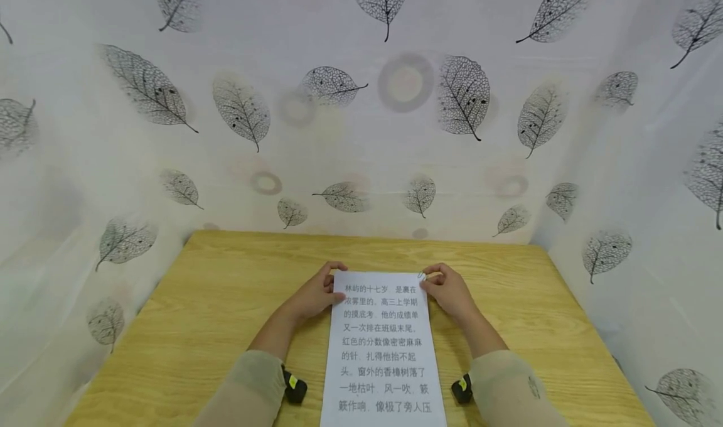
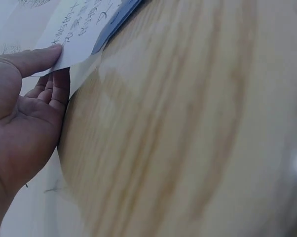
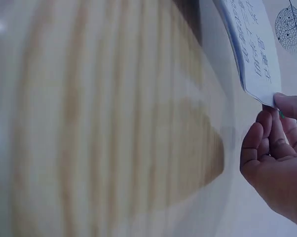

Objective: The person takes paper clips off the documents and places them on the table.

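Left hand (image 1: 316, 293): pinching the paper (image 1: 380, 351) at its upper left corner, thumb on the printed face, fingers behind. Right hand (image 1: 450, 294): pinching the upper right corner likewise. Paper lies between the hands, printed side up, running from them back toward the person. At the right hand's fingertips, on the corner, a small clip, probably a paper clip (image 1: 421, 275); blurred. Table (image 1: 226, 301) below both hands; leaf-patterned curtain (image 1: 350, 144) beyond them.
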The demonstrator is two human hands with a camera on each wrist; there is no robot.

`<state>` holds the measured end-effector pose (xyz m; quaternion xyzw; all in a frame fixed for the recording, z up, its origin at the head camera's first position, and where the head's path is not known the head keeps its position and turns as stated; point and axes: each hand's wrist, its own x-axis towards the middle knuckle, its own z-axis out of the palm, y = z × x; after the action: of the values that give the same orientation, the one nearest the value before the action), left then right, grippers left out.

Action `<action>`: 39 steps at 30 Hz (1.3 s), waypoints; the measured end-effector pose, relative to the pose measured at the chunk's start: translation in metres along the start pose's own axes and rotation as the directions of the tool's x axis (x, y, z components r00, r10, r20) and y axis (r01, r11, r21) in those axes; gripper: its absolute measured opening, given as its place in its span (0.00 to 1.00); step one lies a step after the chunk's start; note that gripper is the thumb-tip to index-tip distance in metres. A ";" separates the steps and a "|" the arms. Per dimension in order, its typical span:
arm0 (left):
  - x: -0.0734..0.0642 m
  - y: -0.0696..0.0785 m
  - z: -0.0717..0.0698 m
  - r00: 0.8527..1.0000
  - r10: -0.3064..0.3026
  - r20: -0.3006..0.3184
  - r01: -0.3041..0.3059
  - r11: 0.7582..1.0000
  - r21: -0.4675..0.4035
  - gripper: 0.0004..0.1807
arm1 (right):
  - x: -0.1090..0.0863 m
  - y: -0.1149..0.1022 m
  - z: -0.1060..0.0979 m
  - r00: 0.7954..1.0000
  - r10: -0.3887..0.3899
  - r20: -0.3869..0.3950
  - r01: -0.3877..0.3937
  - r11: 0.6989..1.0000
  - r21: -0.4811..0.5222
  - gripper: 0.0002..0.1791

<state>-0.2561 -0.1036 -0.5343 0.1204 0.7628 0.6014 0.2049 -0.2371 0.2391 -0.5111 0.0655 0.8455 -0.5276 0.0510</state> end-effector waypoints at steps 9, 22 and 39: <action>-0.004 -0.002 -0.002 1.000 0.012 0.015 -0.011 0.997 -0.079 0.32 | -0.003 -0.003 0.007 0.997 0.014 -0.072 -0.006 0.994 0.111 0.17; -0.005 -0.005 -0.001 0.999 0.006 -0.039 -0.008 0.999 -0.047 0.27 | -0.012 -0.007 0.007 0.997 0.034 -0.072 -0.021 0.984 0.175 0.15; -0.008 -0.005 -0.001 0.999 0.047 -0.022 -0.049 0.997 -0.058 0.26 | -0.017 -0.009 0.005 0.997 0.067 -0.040 -0.055 0.968 0.246 0.16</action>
<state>-0.2488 -0.1095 -0.5376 0.1264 0.7439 0.6293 0.1860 -0.2217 0.2299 -0.5028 0.1100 0.7725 -0.6242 0.0385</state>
